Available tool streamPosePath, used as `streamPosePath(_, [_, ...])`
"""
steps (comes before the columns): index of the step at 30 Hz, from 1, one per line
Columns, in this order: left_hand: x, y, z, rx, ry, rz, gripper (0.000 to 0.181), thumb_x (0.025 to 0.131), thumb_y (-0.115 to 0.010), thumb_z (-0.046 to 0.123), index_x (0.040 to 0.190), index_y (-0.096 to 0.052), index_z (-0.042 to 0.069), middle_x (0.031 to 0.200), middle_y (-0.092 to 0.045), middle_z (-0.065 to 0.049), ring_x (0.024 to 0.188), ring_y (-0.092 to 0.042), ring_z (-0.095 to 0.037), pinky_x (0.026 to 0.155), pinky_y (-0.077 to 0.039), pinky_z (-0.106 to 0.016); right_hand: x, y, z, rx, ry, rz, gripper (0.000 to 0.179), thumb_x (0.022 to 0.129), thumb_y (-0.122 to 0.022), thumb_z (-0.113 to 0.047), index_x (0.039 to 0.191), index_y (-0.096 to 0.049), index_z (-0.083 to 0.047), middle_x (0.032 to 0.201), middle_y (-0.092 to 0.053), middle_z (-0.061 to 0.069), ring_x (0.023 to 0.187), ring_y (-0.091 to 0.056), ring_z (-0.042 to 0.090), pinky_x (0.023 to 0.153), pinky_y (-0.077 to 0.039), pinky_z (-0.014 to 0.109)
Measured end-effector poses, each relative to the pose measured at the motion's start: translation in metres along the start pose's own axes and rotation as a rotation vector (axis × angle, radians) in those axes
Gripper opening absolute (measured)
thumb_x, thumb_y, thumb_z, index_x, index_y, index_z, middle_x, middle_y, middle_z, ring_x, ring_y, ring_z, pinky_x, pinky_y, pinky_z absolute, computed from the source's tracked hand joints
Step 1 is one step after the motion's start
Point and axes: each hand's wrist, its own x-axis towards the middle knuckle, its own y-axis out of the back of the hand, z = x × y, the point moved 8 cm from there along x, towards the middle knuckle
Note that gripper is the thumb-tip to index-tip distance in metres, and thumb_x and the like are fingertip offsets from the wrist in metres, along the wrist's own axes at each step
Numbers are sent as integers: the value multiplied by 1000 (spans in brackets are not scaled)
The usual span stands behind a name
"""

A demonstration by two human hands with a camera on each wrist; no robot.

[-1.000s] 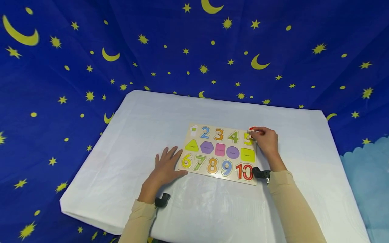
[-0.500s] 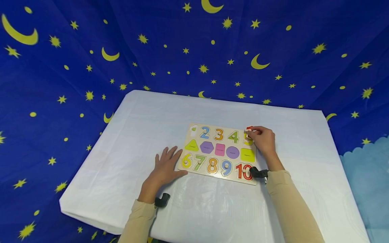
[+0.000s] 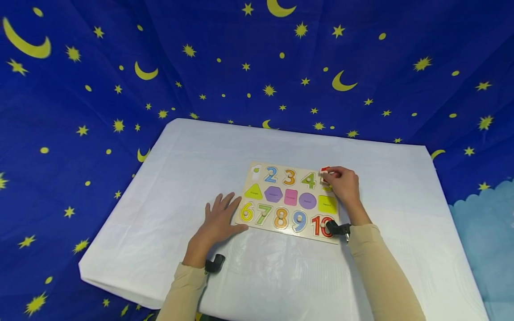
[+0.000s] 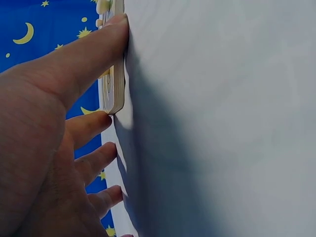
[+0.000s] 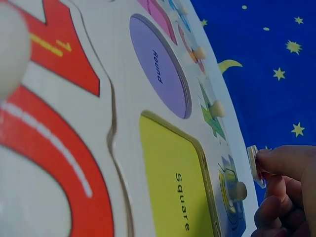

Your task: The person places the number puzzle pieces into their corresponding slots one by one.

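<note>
A wooden number puzzle board [image 3: 299,171] lies on the white-covered table. My left hand [image 3: 217,225] rests at its left side, fingers spread, the thumb on the near left corner; in the left wrist view the thumb [image 4: 89,61] touches the board's edge. The right hand [image 3: 346,185] pinches a small red puzzle piece [image 3: 324,170] between thumb and fingers, raised over the board's far right corner. In the right wrist view this piece [image 5: 254,165] is tilted, seen edge-on, above the yellow 5 [image 5: 230,192]. The 1 recess [image 3: 255,171] at the far left holds no piece.
Knobbed numbers 2 to 10 sit in their recesses, including the red 10 [image 3: 322,226]. Coloured shapes, such as the yellow square [image 3: 327,205], fill the middle row. A blue star-and-moon cloth [image 3: 241,53] hangs behind the white table cover [image 3: 192,178].
My right hand has moved left with the red piece, from the board's far right edge to over the 5. The left hand has stayed in place.
</note>
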Motion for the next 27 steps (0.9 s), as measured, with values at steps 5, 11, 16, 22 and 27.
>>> streamPosePath(5, [0, 1, 1, -3, 1, -4, 93, 78, -73, 55, 152, -32, 17, 158, -20, -9, 144, -4, -38, 108, -2, -66, -1, -2, -3, 10, 15, -9, 33, 89, -68, -34, 110, -69, -8, 83, -58, 10, 71, -51, 22, 53, -42, 27])
streamPosePath(11, [0, 1, 1, 1, -1, 1, 92, 78, -73, 54, 151, -32, 17, 158, -20, -9, 144, -5, -38, 107, -2, -66, 1, -5, -5, 8, 28, -6, 32, 89, -68, -34, 108, -70, -9, 82, -59, 9, 70, -52, 22, 51, -40, 25])
streamPosePath(16, [0, 2, 1, 2, -1, 3, 92, 78, -73, 54, 151, -32, 17, 157, -21, -9, 144, -5, -38, 107, -3, -66, 1, -8, -8, 14, 30, -9, 31, 89, -69, -34, 108, -69, -9, 82, -58, 9, 71, -51, 23, 52, -40, 26])
streamPosePath(22, [0, 2, 2, 4, 2, -1, 92, 77, -73, 54, 151, -32, 17, 157, -21, -9, 144, -5, -39, 107, -3, -66, -2, -14, -11, 26, 26, -22, 31, 88, -68, -33, 107, -70, -9, 81, -60, 9, 69, -53, 23, 53, -42, 28])
streamPosePath(27, [0, 0, 1, 8, 9, -8, 93, 77, -73, 55, 151, -32, 17, 158, -20, -9, 144, -5, -38, 108, -3, -65, -3, -18, -16, 27, 37, -30, 30, 88, -68, -33, 107, -70, -9, 81, -60, 9, 69, -52, 23, 55, -42, 30])
